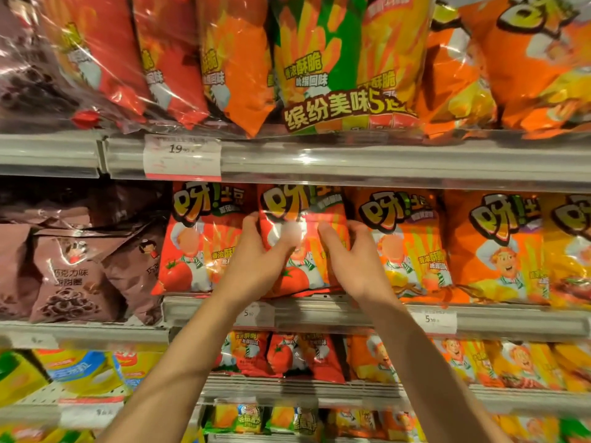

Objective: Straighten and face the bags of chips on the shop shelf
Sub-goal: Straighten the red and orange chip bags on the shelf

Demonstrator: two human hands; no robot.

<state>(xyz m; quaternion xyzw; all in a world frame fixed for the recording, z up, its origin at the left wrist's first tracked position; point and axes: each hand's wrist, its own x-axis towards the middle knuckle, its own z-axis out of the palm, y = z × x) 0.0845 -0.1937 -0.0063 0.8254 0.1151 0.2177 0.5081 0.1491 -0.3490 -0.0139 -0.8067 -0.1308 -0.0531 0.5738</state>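
Observation:
A red tomato-flavour chip bag (302,219) stands upright in the middle shelf row, its front facing me. My left hand (259,260) grips its left edge with the thumb across the front. My right hand (348,260) holds its right edge, fingers wrapped behind. Another red bag (198,238) stands to its left, and orange bags (403,244) (499,247) stand to its right, all facing forward. The held bag's lower part is hidden behind my hands.
The shelf rail (351,318) with price tags runs below the bags. Brown chocolate snack bags (73,276) lean at the left. Large multipacks (335,68) fill the upper shelf above its rail (351,161). Smaller red and orange bags (307,356) sit on the lower shelf.

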